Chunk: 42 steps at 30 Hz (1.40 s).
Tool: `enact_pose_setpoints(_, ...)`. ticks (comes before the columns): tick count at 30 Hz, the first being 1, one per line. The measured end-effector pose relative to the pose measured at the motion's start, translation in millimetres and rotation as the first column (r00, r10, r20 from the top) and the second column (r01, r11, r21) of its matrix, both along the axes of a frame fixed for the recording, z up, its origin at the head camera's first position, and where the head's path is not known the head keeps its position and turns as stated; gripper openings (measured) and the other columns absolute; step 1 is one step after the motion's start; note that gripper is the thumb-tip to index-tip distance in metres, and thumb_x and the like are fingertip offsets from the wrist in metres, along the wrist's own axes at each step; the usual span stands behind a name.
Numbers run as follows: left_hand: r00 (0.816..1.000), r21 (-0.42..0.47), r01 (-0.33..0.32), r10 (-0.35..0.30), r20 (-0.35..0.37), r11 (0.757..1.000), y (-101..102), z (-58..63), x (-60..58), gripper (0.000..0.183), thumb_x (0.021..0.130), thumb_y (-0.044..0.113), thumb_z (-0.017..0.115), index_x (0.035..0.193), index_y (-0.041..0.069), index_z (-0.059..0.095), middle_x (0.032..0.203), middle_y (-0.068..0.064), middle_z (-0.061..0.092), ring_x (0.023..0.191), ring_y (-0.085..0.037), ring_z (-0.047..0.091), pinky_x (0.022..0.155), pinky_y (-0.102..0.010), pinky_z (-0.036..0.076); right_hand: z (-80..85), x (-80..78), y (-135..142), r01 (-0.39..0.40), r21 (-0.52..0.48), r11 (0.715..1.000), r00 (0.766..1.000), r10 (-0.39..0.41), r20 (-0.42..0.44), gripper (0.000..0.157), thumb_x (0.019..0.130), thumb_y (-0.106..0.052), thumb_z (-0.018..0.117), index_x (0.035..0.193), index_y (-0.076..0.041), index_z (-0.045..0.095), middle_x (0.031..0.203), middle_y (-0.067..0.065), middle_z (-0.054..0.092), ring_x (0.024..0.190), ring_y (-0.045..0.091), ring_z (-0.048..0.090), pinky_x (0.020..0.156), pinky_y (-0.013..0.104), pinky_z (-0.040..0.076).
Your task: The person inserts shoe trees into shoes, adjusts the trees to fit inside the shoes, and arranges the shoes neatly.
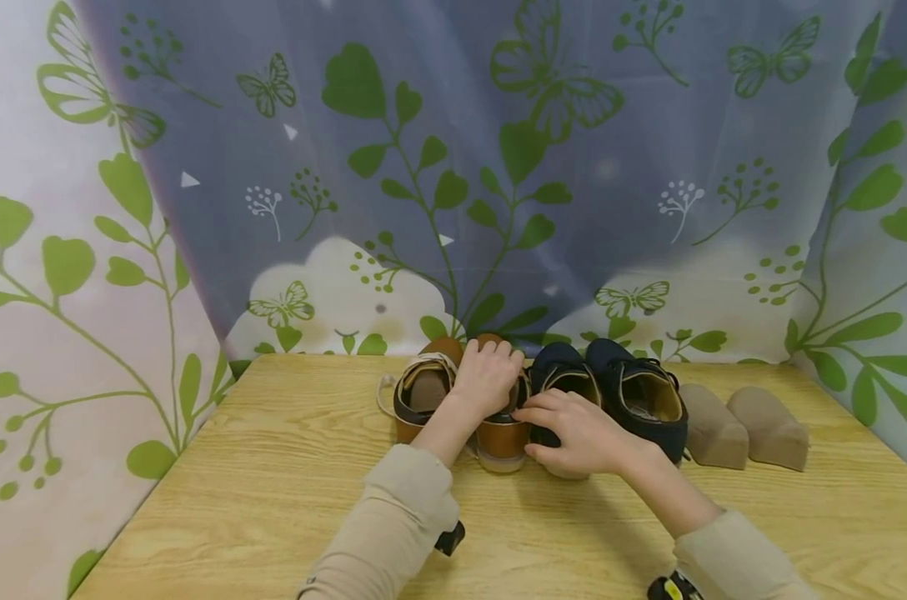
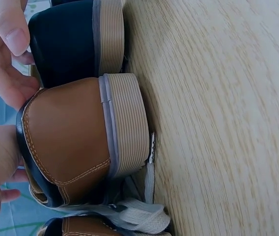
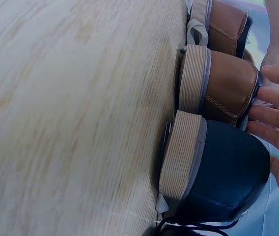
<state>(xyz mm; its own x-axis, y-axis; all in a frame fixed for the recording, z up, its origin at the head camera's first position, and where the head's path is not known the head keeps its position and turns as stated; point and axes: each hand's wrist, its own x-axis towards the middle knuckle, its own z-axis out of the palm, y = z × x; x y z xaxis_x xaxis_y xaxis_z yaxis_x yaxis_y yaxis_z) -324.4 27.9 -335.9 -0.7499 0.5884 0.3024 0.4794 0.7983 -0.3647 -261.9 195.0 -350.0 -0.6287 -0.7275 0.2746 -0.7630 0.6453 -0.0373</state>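
Observation:
Two brown leather shoes stand side by side on the wooden table, heels toward me; the left one (image 1: 411, 429) has pale laces. My left hand (image 1: 491, 375) grips the right brown shoe (image 2: 70, 137) from above, near its tongue, its fingertips mostly hidden. Right beside it, my right hand (image 1: 577, 429) has loosely bent fingers at the heel collar of that brown shoe, as the right wrist view shows. The hand passes over the left navy shoe (image 3: 228, 172) and partly covers it in the head view. Another navy shoe (image 1: 667, 433) stands to its right.
Two beige wedge-shaped inserts (image 1: 769, 429) sit to the right of the navy shoes. A loose pale lace (image 2: 144, 216) lies between the brown shoes. Behind the wooden table (image 1: 273, 483) hangs a curtain (image 1: 438, 150) with leaves and butterflies.

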Motion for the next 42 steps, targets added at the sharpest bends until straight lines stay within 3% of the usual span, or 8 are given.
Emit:
enact_pose_setpoints(12,0.999,-0.009,-0.009,0.009,-0.053,1.0,-2.7,-2.3,-0.6,0.025,0.089,0.03,0.062,0.11,0.017,0.059,0.102,-0.002,0.058,0.093,-0.02,0.055,0.084,-0.039,0.041,-1.1,1.4,-0.6,-0.003,0.002,1.0,1.0,0.003,0.001,0.042,0.087,-0.03,0.062,0.124,-0.01,0.06,0.121,0.009,0.056,0.112,0.029,0.05,0.09,0.049,0.04)
enact_pose_setpoints(21,1.0,0.01,-0.001,0.001,-0.015,1.0,-7.5,-1.9,-0.4,0.03,0.092,0.041,0.054,0.109,0.018,0.063,0.102,0.0,0.06,0.094,-0.02,0.056,0.084,-0.039,0.041,-2.8,5.2,3.1,-0.006,0.02,1.0,0.999,0.007,-0.042,0.048,0.086,-0.034,0.063,0.128,-0.012,0.056,0.124,0.007,0.054,0.113,0.026,0.049,0.091,0.047,0.04)
enact_pose_setpoints(24,1.0,0.013,0.018,-0.018,-0.025,1.0,-8.5,1.4,1.8,0.031,0.091,0.043,0.054,0.107,0.018,0.063,0.1,0.0,0.06,0.092,-0.019,0.057,0.083,-0.038,0.042,-1.0,5.7,4.2,-0.005,0.021,1.0,0.998,0.007,-0.058,0.048,0.085,-0.034,0.064,0.127,-0.011,0.057,0.123,0.007,0.055,0.114,0.027,0.049,0.091,0.048,0.039)
enact_pose_setpoints(34,0.995,0.07,0.082,-0.077,-0.07,0.994,-13.9,10.8,11.3,0.018,0.094,0.029,0.053,0.098,0.016,0.065,0.09,0.001,0.061,0.08,-0.017,0.058,0.074,-0.033,0.043,-1.5,6.3,9.0,-0.039,0.036,0.999,0.991,0.043,-0.127,0.042,0.086,-0.034,0.064,0.121,-0.012,0.061,0.117,0.005,0.056,0.106,0.023,0.051,0.085,0.043,0.043)
enact_pose_setpoints(42,0.974,0.147,0.196,-0.176,-0.139,0.969,-19.2,5.3,24.8,0.018,0.093,0.03,0.055,0.096,0.016,0.065,0.089,0.002,0.063,0.078,-0.015,0.058,0.068,-0.03,0.045,-4.7,8.1,12.7,-0.089,0.019,0.996,0.981,0.091,-0.172,0.033,0.083,-0.03,0.068,0.111,-0.014,0.067,0.11,0.003,0.057,0.1,0.021,0.052,0.08,0.04,0.044)
